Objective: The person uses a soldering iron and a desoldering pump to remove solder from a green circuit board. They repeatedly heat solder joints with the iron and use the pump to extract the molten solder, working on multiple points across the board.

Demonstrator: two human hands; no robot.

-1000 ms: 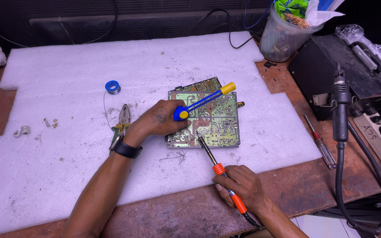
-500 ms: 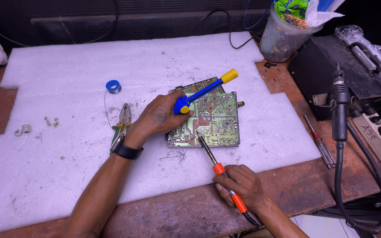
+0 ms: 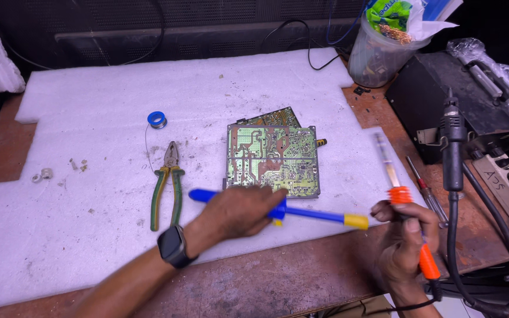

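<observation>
Left hand: the left hand (image 3: 240,211) is closed around a blue desoldering pump (image 3: 278,210) with a yellow tip, gripping it near its middle. The pump lies nearly level, blue end to the left, yellow end to the right, just in front of the near edge of the circuit board. A dark smartwatch (image 3: 174,246) sits on this wrist.
Right hand: the right hand (image 3: 406,241) is closed around the orange grip of a soldering iron (image 3: 402,206), held roughly upright with its metal tip pointing up and away, over the right edge of the foam. A cable leaves its lower end.
Circuit board: a green circuit board (image 3: 272,158) lies flat on the foam, solder side up, just beyond the left hand and not touched by either hand. A second, darker board (image 3: 272,118) peeks out from under its far edge.
Foam mat: a white foam sheet (image 3: 119,100) covers most of the brown desk (image 3: 301,282).
Pliers: pliers (image 3: 168,179) with green and yellow handles lie on the foam, left of the board, jaws pointing away.
Solder spool: a small blue spool (image 3: 157,119) sits beyond the pliers.
Right side: a small red-handled screwdriver (image 3: 424,188) lies on the desk near the right hand; a black box-shaped unit (image 3: 443,100) stands further right, with a black handpiece (image 3: 453,147) upright in front of it.
Far corner: a clear plastic tub (image 3: 378,56) stuffed with packets.
</observation>
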